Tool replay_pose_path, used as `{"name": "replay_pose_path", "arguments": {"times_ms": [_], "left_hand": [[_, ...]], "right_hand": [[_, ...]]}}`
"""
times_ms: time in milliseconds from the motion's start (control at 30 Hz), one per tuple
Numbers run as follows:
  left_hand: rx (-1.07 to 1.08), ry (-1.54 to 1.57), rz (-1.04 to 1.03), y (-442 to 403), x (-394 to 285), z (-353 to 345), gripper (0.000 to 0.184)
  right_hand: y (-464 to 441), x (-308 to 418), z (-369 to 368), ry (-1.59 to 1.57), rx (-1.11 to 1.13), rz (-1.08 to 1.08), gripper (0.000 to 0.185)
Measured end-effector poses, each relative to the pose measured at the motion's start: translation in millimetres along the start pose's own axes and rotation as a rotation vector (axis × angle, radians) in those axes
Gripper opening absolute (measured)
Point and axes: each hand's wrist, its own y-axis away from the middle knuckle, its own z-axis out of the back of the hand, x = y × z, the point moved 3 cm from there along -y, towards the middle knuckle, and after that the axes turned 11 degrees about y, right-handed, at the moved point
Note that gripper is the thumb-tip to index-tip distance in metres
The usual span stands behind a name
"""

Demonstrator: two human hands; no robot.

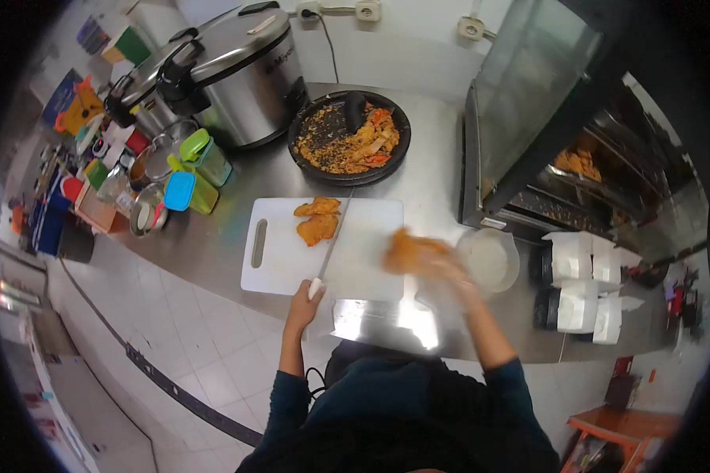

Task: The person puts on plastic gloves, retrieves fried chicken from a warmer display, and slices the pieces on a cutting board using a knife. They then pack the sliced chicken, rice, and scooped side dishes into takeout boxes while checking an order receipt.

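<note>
Gripped in a fist by its white handle, the knife [329, 254] is held in the person's left hand [303, 303] at the near edge of a white cutting board [371, 280], its blade slanting away across the surface. Blur smears the right hand [448, 268], which holds a golden-brown fried piece [410, 251] above the board's right side; how its fingers close on the food cannot be told. Two more fried pieces [317, 229] lie on the board, left of the blade, close together. Beyond it stands one dark stone mortar [298, 169] with a coarse orange mix and one black pestle [355, 112], whose lower end is hidden in the mix. Two steel cookers [248, 98] stand at the back left, the farther partly covered by the nearer; dark lettering on the nearer one seems to start with "Mi", the rest being unclear. Three wall sockets [368, 10] show, one with a plug in it. Two lidded tubs [191, 191], one topped blue and one green, stand near a clutter of jars too crowded to count. On the right are one pale round bowl [489, 262], at least four white cartons [572, 258], and a glass-doored cabinet [521, 87], cut by the dark lens border, with fried food inside.
</note>
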Motion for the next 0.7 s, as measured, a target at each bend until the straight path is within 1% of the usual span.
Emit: {"name": "replay_pose_path", "arguments": {"times_ms": [33,67,133,233,267,333,400,467,500,533,567,600,667,700], "left_hand": [[0.000,0.008,0.003,3,2,1,0.032],[-0.003,0.017,0.006,7,4,1,0.032],[-0.030,-0.011,-0.017,18,-1,3,0.031],[-0.135,-0.025,0.033,45,-28,1,0.031],[-0.163,-0.035,-0.021,52,-34,-2,0.031],[-0.228,-0.027,-0.079,65,-41,-9,0.031],[-0.223,0.015,-0.102,78,-56,-18,0.030],[-0.110,0.077,-0.053,85,-59,-35,0.029],[-0.030,0.088,-0.015,85,-68,-45,0.028],[0.043,0.092,0.027,87,-76,-54,0.028],[0.109,0.092,0.072,90,-79,-65,0.027],[0.115,0.047,0.076,88,-73,-72,0.027],[0.106,-0.051,0.089,75,-52,-79,0.026],[0.055,-0.046,0.054,70,-46,-76,0.026]], "right_hand": [[-24,-31,-27,0.046,0.078,-0.001,0.047],[-44,-54,-52,-0.004,0.047,-0.133,0.051],[-61,-48,-85,0.539,-0.110,0.013,0.061],[-64,-20,-90,0.966,-0.487,0.309,0.065],[-57,-11,-80,0.970,-0.531,0.318,0.065],[-36,16,-39,0.995,-0.648,0.335,0.065],[0,50,24,0.985,-0.876,0.588,0.064],[48,90,104,0.942,-1.062,0.649,0.061],[68,105,141,0.788,-1.262,0.678,0.054],[86,127,177,0.766,-1.450,0.606,0.050],[108,155,203,0.905,-1.568,0.514,0.052],[126,178,227,1.039,-1.674,0.412,0.054],[131,188,296,1.171,-1.885,0.388,0.053],[132,198,301,1.136,-1.819,0.279,0.052]]}}
